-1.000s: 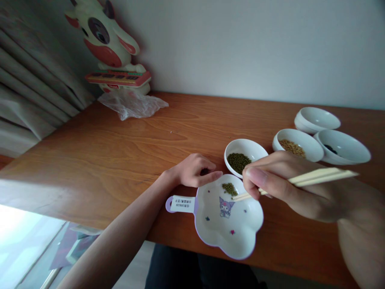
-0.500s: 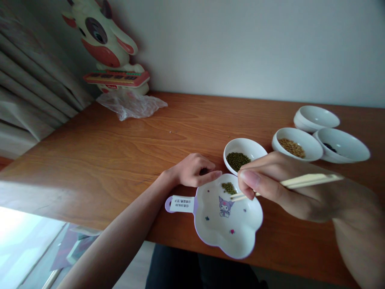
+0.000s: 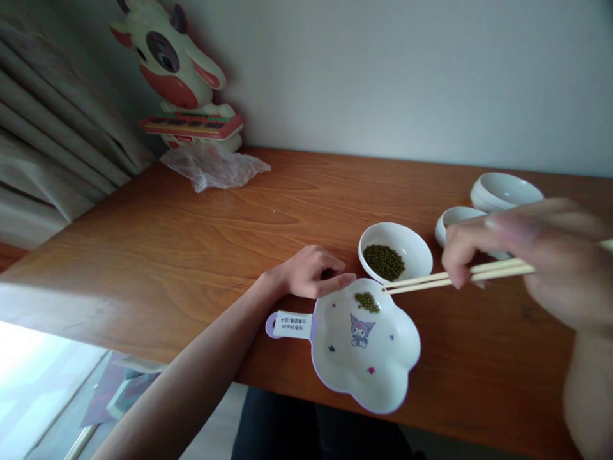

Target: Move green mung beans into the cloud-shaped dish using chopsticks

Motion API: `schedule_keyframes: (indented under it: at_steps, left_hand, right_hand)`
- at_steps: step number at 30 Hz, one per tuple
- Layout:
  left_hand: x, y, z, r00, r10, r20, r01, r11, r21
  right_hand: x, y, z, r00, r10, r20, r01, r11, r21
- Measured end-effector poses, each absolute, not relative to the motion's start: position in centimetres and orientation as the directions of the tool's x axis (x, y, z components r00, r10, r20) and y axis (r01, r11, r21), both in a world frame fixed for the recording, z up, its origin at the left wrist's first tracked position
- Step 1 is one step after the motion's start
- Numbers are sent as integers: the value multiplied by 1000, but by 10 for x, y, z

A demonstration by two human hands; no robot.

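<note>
In my right hand (image 3: 541, 255), blurred by motion, is a pair of light wooden chopsticks (image 3: 460, 273). Their tips are close together over the upper rim of a white, purple-edged flower-shaped dish (image 3: 383, 383), with what looks like one green bean between them. A small heap of green beans (image 3: 368, 302) lies inside the dish, above a printed cartoon figure. My left hand (image 3: 318, 271) rests on the table by the dish, fingers loosely curled, thumb apart from them and against the rim. Just behind the dish stands a white bowl (image 3: 416, 252) of green beans (image 3: 383, 262).
White bowls (image 3: 502, 185) (image 3: 450, 217) stand at the back right, partly covered by my right hand. A cow-shaped toy keyboard (image 3: 191, 124) and a crumpled clear plastic bag (image 3: 220, 169) are at the back left. The wooden table (image 3: 215, 255) meets a wall behind.
My right hand has moved right and slightly up, drawing the chopstick tips from beside the bean heap to the dish's upper rim. The left hand stays put. The view has shifted slightly.
</note>
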State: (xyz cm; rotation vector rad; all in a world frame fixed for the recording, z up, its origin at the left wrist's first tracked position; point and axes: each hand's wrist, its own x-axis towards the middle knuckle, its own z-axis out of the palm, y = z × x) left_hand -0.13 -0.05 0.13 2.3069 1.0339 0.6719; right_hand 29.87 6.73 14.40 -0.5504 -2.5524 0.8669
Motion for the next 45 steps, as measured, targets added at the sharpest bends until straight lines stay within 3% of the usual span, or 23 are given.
schedule_keyframes:
  at_steps: [5,12,22,29,32,35,45]
  left_hand:
    - [-2,-1,0,576,788,216,535,-563,629]
    - [-2,-1,2,578,788,211,520,-555,650]
    - [-2,-1,-1,570,792,218,529,-557,640]
    - [-3,0,-2,586,785,202,544,-566,620]
    - [-3,0,0,592,777,213,531,-575,623]
    - [-3,-1,2,585,780,221,524,-572,631]
    - [-2,-1,3,582,775,246,496,-577,649]
  right_hand:
    - [316,88,150,-709,642,293,410,712,-570]
    - [315,95,148,-734,644,217,404,670,-623]
    - [297,61,133,-879,452,150,270,733,-625]
    - [302,50,137,-846,444,293,148,725,-673]
    - [296,47,134,-931,323,172,99,676,-730]
    - [286,48,127,-970,242,15,154,665,-731]
    - [269,47,121,-975,220,-24,171,683,-710]
